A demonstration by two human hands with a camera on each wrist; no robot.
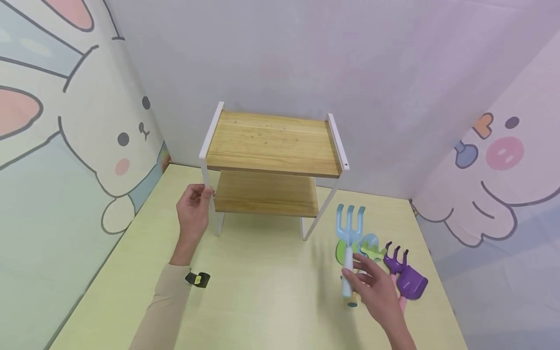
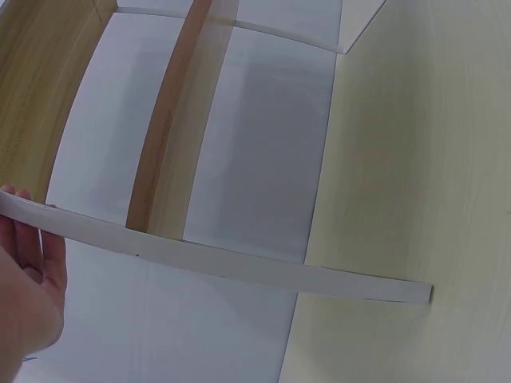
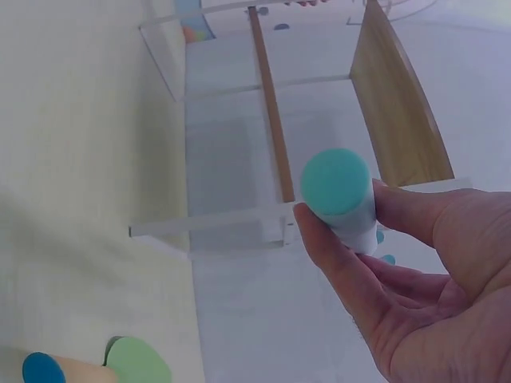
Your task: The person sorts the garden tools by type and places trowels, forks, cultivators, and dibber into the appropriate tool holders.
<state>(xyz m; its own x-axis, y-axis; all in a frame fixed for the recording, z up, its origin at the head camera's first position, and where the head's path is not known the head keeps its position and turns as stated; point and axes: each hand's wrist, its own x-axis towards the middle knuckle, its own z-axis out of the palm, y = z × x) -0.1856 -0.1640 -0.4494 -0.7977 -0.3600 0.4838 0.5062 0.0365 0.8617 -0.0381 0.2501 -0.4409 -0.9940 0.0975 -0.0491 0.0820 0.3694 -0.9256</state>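
My right hand [image 1: 377, 291] pinches the pale handle of a light blue toy hand rake [image 1: 349, 231], its three prongs pointing away from me above the table. The right wrist view shows the handle's turquoise end [image 3: 336, 182] between thumb and fingers. At the left side of a two-tier wooden shelf [image 1: 273, 143], my left hand [image 1: 193, 209] holds the white metal frame near its front upright. In the left wrist view, fingers [image 2: 53, 263] lie behind that white upright [image 2: 239, 263]. Both shelf boards are bare.
Beneath and right of the right hand lie a green tool [image 1: 373, 251], a purple rake [image 1: 395, 262] and a purple shovel [image 1: 412, 283] with pink handles, partly overlapping. Cartoon-printed walls [image 1: 288, 58] enclose the pale yellow table [image 1: 262, 291] at the back and sides.
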